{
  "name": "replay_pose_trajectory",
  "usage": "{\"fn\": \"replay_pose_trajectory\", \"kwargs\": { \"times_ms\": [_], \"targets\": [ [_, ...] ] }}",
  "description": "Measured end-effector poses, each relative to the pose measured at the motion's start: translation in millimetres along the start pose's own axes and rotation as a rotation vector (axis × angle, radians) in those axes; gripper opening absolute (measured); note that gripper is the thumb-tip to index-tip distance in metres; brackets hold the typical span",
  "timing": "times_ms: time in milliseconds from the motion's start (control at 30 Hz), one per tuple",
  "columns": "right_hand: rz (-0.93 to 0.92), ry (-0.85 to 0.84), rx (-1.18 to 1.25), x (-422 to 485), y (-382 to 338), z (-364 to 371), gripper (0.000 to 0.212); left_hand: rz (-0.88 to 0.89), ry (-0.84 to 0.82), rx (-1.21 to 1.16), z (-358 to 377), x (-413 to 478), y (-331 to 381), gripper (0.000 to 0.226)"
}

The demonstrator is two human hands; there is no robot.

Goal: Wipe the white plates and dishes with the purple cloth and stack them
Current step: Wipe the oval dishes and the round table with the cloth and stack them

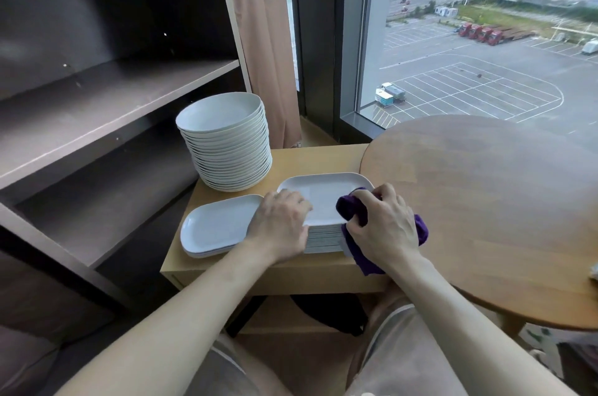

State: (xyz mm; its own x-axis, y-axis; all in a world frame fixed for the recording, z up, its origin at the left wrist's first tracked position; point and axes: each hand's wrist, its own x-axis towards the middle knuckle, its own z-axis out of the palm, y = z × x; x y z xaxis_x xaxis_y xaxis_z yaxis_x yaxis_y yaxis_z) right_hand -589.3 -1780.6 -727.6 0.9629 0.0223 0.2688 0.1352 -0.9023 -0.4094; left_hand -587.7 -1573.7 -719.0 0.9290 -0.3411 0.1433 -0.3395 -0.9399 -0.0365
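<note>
Left hand (281, 224): fingers curled over the top plate's (323, 198) left rim, steadying it.
Right hand (385, 227): clutches the bunched purple cloth (351, 208) at the plate's right edge.
Tabletop (323, 156): carries the stack.
Advice: wipe rim to rim, keeping the stack braced.

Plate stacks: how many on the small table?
3. Round plate stack back left; low rectangular plate stack front left; taller rectangular plate stack beside it, between the left hand and the right hand holding the purple cloth. None seems hidden.
</note>
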Motion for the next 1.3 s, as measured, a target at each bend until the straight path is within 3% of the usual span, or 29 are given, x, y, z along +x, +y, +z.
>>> {"fn": "replay_pose_trajectory", "kwargs": {
  "times_ms": [167, 367, 867, 967, 1033, 1167, 1300],
  "targets": [
    [-0.020, -0.016, 0.031, -13.0, 9.5, -0.1, 0.033, 0.056, -0.100, 0.217, -5.7, 3.5, 19.5, 0.004],
    [-0.039, -0.036, 0.048, -15.0, 10.8, -2.8, 0.032, 0.050, -0.093, 0.296, 2.1, 4.6, 24.5, 0.018],
    [-0.046, -0.006, 0.120, -15.5, 11.1, -5.3, 0.030, 0.090, -0.048, 0.292, 0.9, -2.0, 25.1, 0.018],
    [-0.057, 0.010, 0.131, -16.9, 11.6, -5.2, 0.030, 0.147, -0.011, 0.329, -7.0, -7.0, 25.8, 0.015],
    [-0.062, 0.017, 0.140, -16.7, 11.5, -5.1, 0.029, 0.195, 0.047, 0.355, -10.8, -8.5, 24.7, 0.026],
    [-0.076, 0.030, 0.158, -16.9, 8.4, -3.7, 0.029, 0.204, 0.086, 0.387, -14.9, -8.8, 21.4, 0.037],
    [-0.114, 0.063, 0.163, -18.7, 7.1, -1.4, 0.028, 0.186, 0.156, 0.398, -15.9, -7.4, 14.0, 0.033]
  ]
}}
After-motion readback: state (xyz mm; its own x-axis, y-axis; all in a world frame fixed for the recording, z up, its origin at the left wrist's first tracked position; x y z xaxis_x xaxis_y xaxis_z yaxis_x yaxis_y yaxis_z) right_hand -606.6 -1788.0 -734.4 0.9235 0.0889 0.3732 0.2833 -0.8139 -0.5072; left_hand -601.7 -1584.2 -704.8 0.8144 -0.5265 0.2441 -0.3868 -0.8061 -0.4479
